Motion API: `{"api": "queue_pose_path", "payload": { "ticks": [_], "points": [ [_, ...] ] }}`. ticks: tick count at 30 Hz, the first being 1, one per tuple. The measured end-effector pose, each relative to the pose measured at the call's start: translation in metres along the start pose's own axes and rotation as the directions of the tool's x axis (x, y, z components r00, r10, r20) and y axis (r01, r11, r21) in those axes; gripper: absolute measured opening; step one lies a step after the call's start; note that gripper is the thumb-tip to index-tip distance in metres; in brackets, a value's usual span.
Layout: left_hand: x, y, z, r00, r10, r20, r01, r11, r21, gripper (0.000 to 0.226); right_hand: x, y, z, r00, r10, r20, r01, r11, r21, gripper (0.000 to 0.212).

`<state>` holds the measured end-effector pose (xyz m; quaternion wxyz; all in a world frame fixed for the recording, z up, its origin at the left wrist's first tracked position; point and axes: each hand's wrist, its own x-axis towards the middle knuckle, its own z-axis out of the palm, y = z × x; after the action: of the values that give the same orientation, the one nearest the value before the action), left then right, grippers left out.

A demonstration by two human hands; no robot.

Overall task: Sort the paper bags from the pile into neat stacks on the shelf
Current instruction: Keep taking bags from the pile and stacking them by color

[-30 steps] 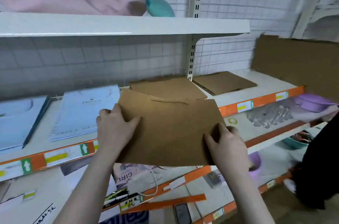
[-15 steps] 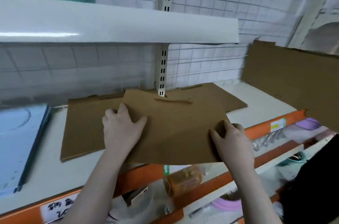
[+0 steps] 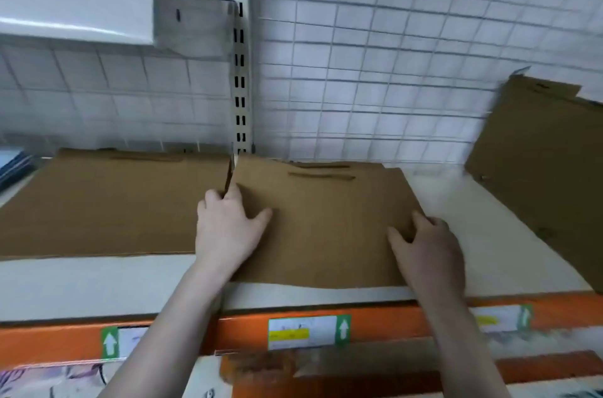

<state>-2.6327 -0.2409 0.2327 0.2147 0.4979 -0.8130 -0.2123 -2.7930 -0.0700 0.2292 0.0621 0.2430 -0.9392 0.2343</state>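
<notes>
The shelf runs across the whole view, its orange price rail at six o'clock, and the wire grid back panel closes it off at twelve; that flat white deck is why the bags can lie stacked instead of leaning. At nine o'clock of centre lies the left stack of brown bags, flat and pushed back toward the grid, its front edge well short of the rail. At three o'clock a large brown bag leans tilted against the grid, likely unsorted stock.

Dead centre is the paper bag you are placing. It lies nearly flat over what looks like a second stack, of which only a handle strip shows at its twelve o'clock edge. Its left edge stands slightly lifted beside the left stack.

Your left hand grips that left edge, thumb on top and fingers curled over the side, probably to steer it square. Your right hand holds the right front corner the same way, thumb spread on the face. The front edge bows a little near the rail, so I judge that the bag needs sliding back before release.
</notes>
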Motion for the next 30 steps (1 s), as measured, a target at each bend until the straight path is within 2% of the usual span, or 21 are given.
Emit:
{"api": "queue_pose_path", "payload": {
  "ticks": [7, 16, 24, 30],
  "points": [
    [0.015, 0.053, 0.046, 0.999, -0.049, -0.003, 0.049, 0.996, 0.08, 0.059, 0.061, 0.039, 0.007, 0.992, -0.031, 0.124, 0.031, 1.0, -0.002, 0.053],
    [0.033, 0.048, 0.068, 0.994, -0.111, -0.022, 0.114, 0.977, 0.181, 0.057, 0.091, 0.035, 0.027, 0.978, -0.087, 0.191, 0.095, 0.995, -0.035, 0.039],
    [0.043, 0.039, 0.072, 0.988, -0.14, 0.06, 0.125, 0.97, 0.208, 0.059, 0.1, 0.024, 0.037, 0.96, -0.111, 0.256, 0.128, 0.99, -0.055, 0.044],
    [0.056, 0.041, 0.069, 0.98, -0.128, 0.152, 0.088, 0.965, 0.248, 0.072, 0.11, 0.016, 0.043, 0.953, -0.106, 0.284, 0.145, 0.982, -0.119, 0.051]
  ]
}}
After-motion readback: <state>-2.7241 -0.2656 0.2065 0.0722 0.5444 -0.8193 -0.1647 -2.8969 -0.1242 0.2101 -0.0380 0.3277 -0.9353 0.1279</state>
